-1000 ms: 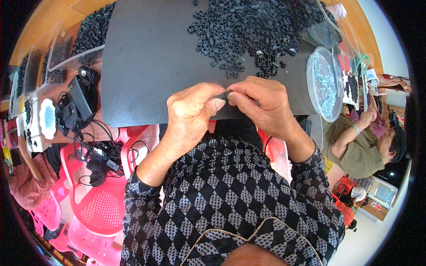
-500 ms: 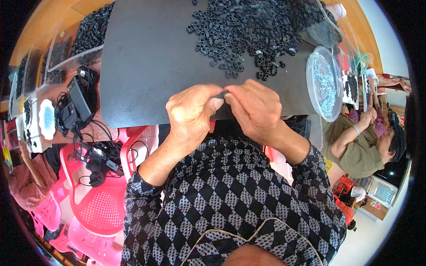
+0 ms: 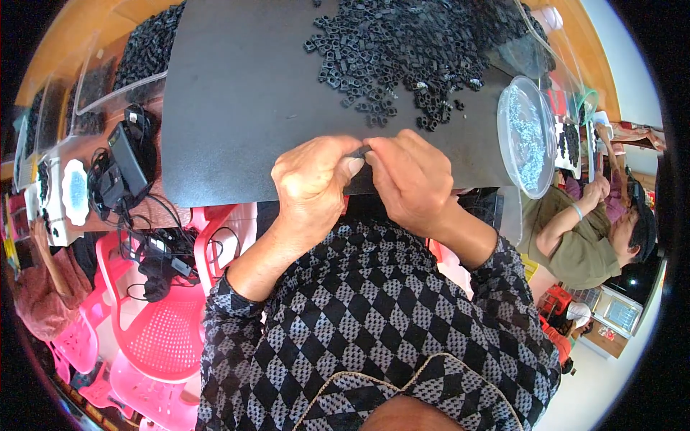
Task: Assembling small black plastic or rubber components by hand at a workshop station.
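Above the near edge of the dark work mat (image 3: 223,108), my two hands meet over one small black plastic part (image 3: 357,152). My left hand (image 3: 313,176) pinches it between thumb and forefinger. From the other side my right hand (image 3: 415,172) closes thumb and forefinger on its right end. Fingertips cover most of the part, so its exact shape is hidden. Beyond the hands spreads a large heap of small black plastic pieces with holes (image 3: 402,57), a few lying loose at its near edge.
A clear round dish of tiny silvery-blue pieces (image 3: 528,140) stands at the right. Clear bins of black pieces (image 3: 147,47) are at the left, beside a black power adapter and cables (image 3: 129,158). A pink chair (image 3: 162,337) sits lower left. A co-worker (image 3: 582,230) is at the right.
My hands stay together, with only a slight shift of fingers and wrists. A little more of the black part shows between the fingertips.
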Available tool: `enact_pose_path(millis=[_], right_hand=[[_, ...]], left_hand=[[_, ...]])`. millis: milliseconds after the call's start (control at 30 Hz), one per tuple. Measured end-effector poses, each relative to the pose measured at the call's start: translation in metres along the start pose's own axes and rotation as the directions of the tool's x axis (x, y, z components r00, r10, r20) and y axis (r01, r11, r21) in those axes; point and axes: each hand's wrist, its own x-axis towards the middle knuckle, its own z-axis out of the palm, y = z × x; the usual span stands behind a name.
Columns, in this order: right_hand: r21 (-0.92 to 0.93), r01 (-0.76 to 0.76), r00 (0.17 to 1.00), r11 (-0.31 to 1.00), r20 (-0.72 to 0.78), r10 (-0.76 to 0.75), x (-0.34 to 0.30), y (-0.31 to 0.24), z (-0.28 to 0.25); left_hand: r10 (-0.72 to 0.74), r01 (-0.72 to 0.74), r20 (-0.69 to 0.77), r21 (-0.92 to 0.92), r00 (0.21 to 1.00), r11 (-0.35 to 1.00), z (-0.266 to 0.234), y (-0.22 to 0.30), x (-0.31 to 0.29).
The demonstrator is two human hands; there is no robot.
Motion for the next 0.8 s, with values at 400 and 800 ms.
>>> enact_pose_path(millis=[400, 800], right_hand=[[-0.011, 0.021, 0.999, 1.000, 0.036, -0.021, 0.001, 0.004, -0.003], [-0.095, 0.141, 0.990, 0.985, 0.003, -0.142, 0.007, 0.008, 0.008]], left_hand=[[-0.267, 0.269, 0.034, -0.086, 0.963, 0.959, 0.000, 0.005, -0.003], [-0.522, 0.499, 0.135, -0.564, 0.842, 0.658, -0.002, 0.012, 0.006]])
